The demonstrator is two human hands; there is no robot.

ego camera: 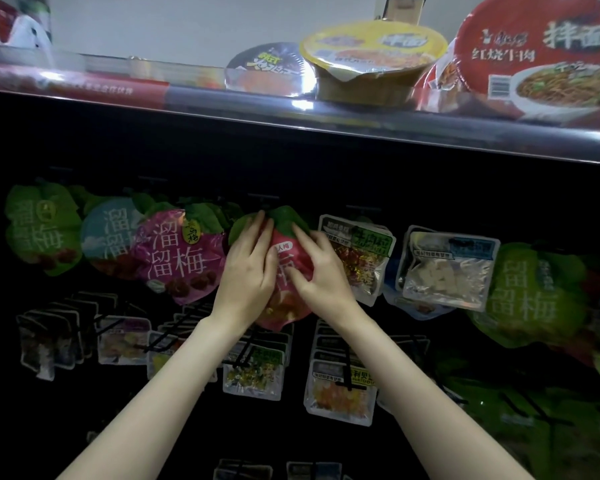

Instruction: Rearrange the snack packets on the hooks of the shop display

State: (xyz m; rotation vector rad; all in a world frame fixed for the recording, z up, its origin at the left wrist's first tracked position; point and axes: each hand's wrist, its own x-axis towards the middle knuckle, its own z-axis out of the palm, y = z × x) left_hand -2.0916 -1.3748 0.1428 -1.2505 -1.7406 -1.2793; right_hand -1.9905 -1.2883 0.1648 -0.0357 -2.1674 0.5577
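Red snack packet (288, 271): left hand (248, 271), right hand (321, 271) fingers pressed flat, seemingly ungripped.

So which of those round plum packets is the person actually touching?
The red, leaf-topped round plastic packet mid-row: both the left hand and right hand rest on it. The purple, blue and green ones hang untouched.

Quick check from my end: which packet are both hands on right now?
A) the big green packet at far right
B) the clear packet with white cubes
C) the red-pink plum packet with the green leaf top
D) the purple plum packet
C: the left hand and right hand both rest on the red-pink packet, between the purple packet and the clear-windowed packets.
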